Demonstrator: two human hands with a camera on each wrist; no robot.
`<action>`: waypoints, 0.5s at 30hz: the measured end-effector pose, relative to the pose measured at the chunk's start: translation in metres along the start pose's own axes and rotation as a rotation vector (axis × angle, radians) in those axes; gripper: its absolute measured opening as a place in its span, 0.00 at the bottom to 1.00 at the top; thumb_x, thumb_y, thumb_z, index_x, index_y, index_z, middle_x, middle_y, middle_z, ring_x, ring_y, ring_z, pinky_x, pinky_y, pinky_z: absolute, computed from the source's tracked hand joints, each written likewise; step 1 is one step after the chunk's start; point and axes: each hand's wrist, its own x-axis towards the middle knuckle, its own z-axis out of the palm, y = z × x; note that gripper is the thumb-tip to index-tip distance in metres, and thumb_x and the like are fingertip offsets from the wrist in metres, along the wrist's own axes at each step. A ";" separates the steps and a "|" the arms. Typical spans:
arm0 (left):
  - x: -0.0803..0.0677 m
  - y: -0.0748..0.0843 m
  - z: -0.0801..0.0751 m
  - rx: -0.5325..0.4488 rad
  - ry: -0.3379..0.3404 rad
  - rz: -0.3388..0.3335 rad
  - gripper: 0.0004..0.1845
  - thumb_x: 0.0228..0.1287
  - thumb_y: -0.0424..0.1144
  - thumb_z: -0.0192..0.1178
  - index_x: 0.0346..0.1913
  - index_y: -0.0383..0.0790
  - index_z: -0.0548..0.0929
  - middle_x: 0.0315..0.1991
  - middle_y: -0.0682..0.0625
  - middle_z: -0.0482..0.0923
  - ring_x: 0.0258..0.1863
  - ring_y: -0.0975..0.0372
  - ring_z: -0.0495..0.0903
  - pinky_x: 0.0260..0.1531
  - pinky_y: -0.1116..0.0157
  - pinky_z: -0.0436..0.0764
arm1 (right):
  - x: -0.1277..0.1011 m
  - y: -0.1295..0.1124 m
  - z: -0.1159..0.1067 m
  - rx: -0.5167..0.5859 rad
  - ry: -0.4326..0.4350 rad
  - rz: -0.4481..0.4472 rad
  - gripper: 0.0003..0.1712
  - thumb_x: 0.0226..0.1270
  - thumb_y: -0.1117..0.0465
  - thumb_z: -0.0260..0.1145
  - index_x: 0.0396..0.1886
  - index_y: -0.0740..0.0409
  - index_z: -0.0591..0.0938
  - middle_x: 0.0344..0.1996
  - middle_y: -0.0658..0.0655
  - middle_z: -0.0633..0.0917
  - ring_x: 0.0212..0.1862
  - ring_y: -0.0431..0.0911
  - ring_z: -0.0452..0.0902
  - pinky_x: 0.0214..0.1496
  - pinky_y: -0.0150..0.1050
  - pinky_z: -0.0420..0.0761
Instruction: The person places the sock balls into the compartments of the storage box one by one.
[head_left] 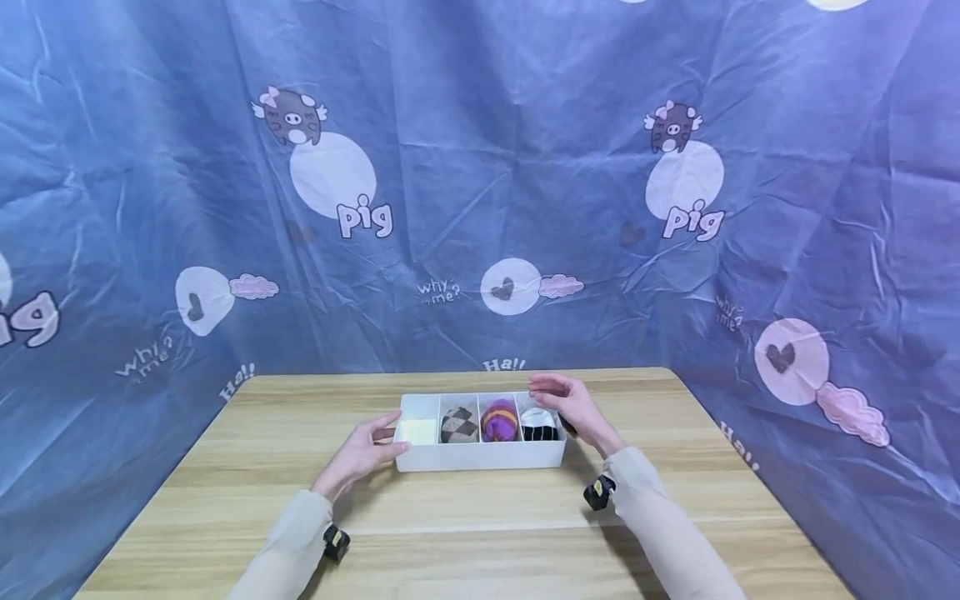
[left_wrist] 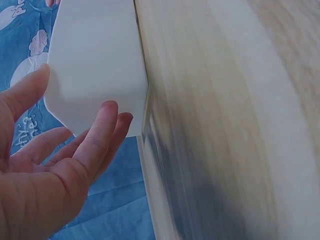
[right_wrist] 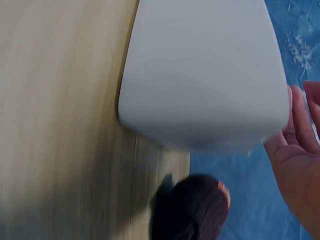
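A white box [head_left: 480, 457] with dividers stands on the table. In its compartments sit a checkered rolled sock [head_left: 459, 426], a purple-and-orange rolled sock [head_left: 499, 421] and a black-and-white rolled sock [head_left: 539, 425]; the leftmost shows only its pale floor. My left hand [head_left: 363, 450] is at the box's left end, thumb at the front corner and fingers loosely bent beside the end. Over the back right corner is my right hand [head_left: 573, 407], its fingers extended along the rim. Just below it, beside the box's right end, lies a dark rolled item [right_wrist: 202, 205], mostly hidden in the head view.
The wooden table [head_left: 465, 542] extends around the box. A blue printed cloth [head_left: 465, 183] hangs behind it and along both sides. Black wrist cameras [head_left: 337, 543] are strapped at both sleeves.
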 end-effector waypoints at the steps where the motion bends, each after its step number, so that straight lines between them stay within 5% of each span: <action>1: 0.000 0.000 -0.001 0.003 0.001 -0.001 0.40 0.58 0.35 0.70 0.73 0.36 0.64 0.63 0.26 0.69 0.61 0.40 0.74 0.52 0.56 0.85 | 0.000 0.002 -0.003 -0.002 0.009 0.000 0.28 0.64 0.73 0.63 0.63 0.76 0.70 0.55 0.71 0.81 0.57 0.58 0.80 0.55 0.35 0.84; 9: -0.001 0.000 -0.001 0.012 -0.003 0.004 0.40 0.58 0.35 0.69 0.73 0.35 0.63 0.63 0.26 0.69 0.62 0.40 0.73 0.52 0.57 0.85 | -0.004 0.012 -0.027 -0.046 0.092 0.004 0.27 0.63 0.74 0.64 0.62 0.76 0.71 0.48 0.55 0.87 0.48 0.36 0.83 0.53 0.26 0.82; 15: -0.001 -0.001 -0.001 0.026 -0.006 0.011 0.41 0.58 0.36 0.69 0.73 0.34 0.63 0.64 0.25 0.68 0.63 0.39 0.72 0.52 0.58 0.85 | -0.007 0.015 -0.041 -0.065 0.111 0.008 0.30 0.63 0.71 0.67 0.64 0.75 0.71 0.56 0.69 0.82 0.50 0.36 0.82 0.53 0.24 0.80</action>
